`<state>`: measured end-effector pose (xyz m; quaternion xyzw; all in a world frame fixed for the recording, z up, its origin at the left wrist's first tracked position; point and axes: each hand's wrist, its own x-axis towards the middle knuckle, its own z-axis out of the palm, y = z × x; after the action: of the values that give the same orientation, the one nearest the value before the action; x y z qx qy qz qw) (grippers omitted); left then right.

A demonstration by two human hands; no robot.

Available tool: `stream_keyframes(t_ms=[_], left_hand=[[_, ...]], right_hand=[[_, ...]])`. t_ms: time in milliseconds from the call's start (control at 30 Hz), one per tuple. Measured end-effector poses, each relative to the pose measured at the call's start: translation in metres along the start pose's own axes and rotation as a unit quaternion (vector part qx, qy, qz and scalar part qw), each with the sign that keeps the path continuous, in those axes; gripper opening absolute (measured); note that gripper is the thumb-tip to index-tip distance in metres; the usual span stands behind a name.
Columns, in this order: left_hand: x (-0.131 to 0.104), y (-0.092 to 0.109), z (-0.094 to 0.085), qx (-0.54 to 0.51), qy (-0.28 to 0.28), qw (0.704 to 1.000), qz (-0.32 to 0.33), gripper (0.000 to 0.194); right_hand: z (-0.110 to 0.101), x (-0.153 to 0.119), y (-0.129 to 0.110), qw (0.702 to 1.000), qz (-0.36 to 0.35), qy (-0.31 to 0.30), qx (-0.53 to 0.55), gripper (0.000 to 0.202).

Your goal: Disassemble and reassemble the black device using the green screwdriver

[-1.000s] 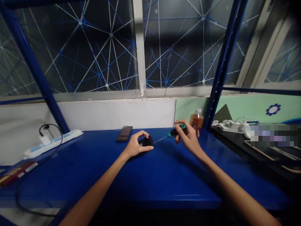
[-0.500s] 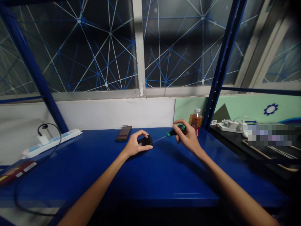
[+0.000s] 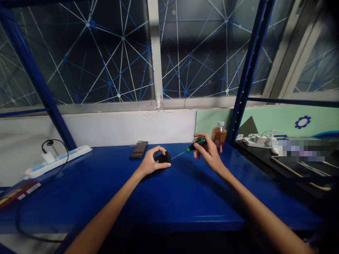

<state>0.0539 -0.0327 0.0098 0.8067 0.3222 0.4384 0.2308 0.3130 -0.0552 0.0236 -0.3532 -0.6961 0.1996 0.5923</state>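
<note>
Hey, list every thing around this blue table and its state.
Black object, gripped by the left hand
Screwdriver, tilted, in the right hand, tip at the black object, contact unclear
Phone, lying flat
Bottle, upright, cap on
Power strip, white plug inserted
Red item, lying flat

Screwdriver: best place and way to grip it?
Probably by its thick green-and-black handle, from the right, as the right hand does: the handle is raised on that side, while the thin shaft slopes down leftward toward the black device in the left hand.
</note>
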Motion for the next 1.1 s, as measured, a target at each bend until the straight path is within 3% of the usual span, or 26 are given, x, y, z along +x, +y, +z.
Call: stream_keyframes(t_ms=[233,467,667,867,1100], left_hand=[[0.001,-0.001,0.0,-0.008,0.0,1.0,0.005,0.034],[0.001,-0.001,0.002,-0.012,0.001,1.0,0.001,0.035],[0.001,-0.003,0.0,-0.01,-0.003,1.0,0.007,0.034],[0.001,-0.004,-0.001,-0.003,0.005,1.0,0.007,0.032],[0.001,-0.002,0.0,0.012,0.0,1.0,0.017,0.033]], right_hand=[[0.003,-0.001,-0.004,0.998,0.012,0.062,-0.004,0.034],[0.004,0.0,-0.004,0.997,0.011,0.02,0.08,0.034],[0.004,-0.001,-0.006,0.998,0.017,0.062,0.02,0.035],[0.004,0.0,-0.007,0.995,0.02,0.0,0.094,0.041],[0.004,0.0,-0.01,0.998,0.034,0.048,0.017,0.037]])
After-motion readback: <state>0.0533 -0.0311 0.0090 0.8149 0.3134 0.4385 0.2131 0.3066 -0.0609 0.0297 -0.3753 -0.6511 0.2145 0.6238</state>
